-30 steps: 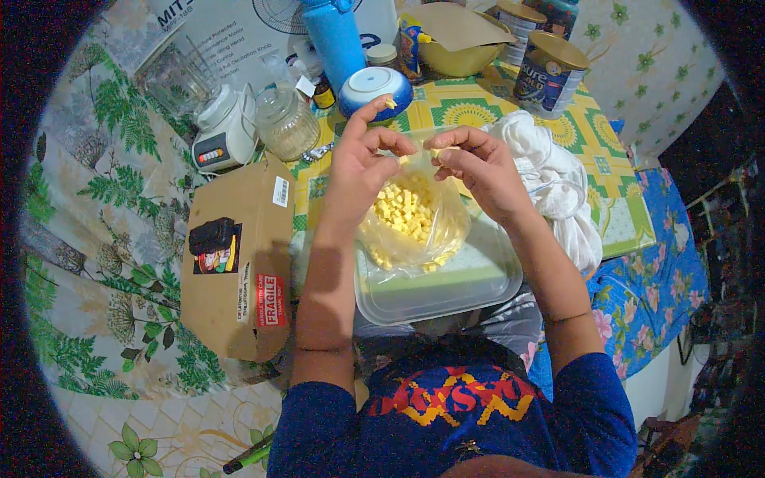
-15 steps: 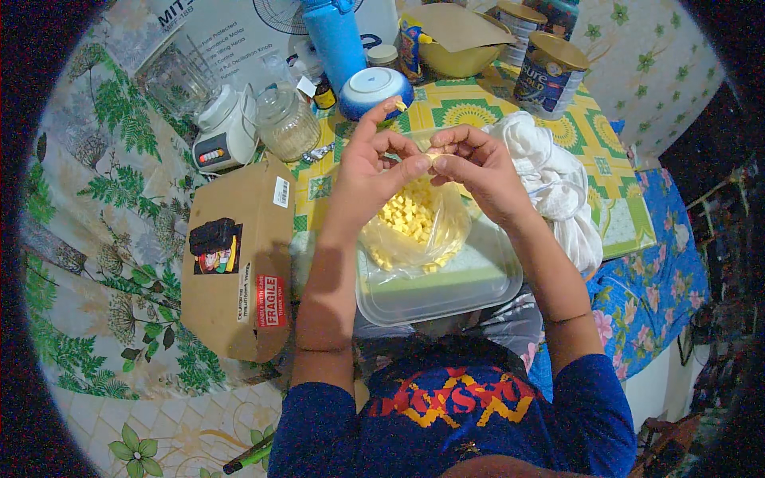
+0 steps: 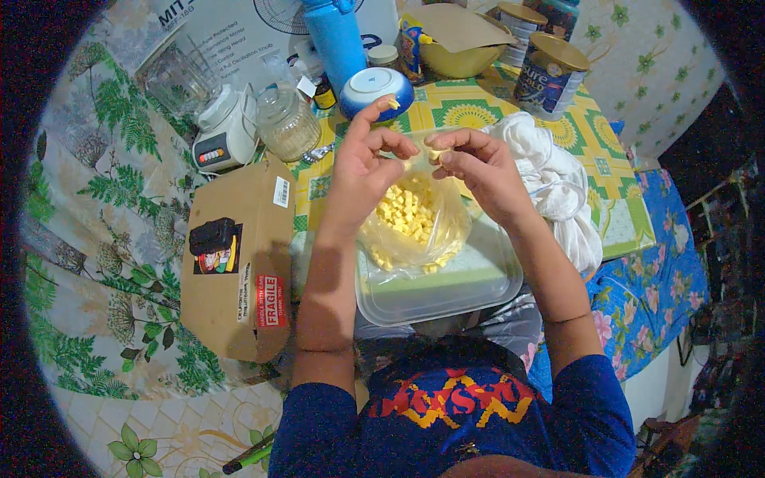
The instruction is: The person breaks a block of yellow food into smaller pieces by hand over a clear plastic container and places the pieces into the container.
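My right hand [image 3: 470, 167] pinches a small pale yellow piece [image 3: 437, 156] between thumb and fingers. My left hand [image 3: 366, 163] faces it, a little apart, thumb and curled middle finger parted, index finger raised with a yellow bit [image 3: 393, 103] on its tip. Below both hands is a clear plastic bag [image 3: 446, 235] full of small yellow cubes [image 3: 402, 211], open at the top. It lies in a translucent rectangular plastic container [image 3: 438, 307] at the table's near edge.
On the table [image 3: 558, 119]: a cardboard box [image 3: 223, 303] left, white cloth [image 3: 566, 207] right; behind, a blender [image 3: 215, 127], glass jar [image 3: 283, 131], blue bottle [image 3: 335, 44], blue bowl [image 3: 374, 95], covered yellow bowl [image 3: 454, 60] and several cans [image 3: 550, 76].
Half a second ago my thumbs met at the small piece; now my left thumb has drawn back leftward, leaving the piece in my right fingers, much as a second ago.
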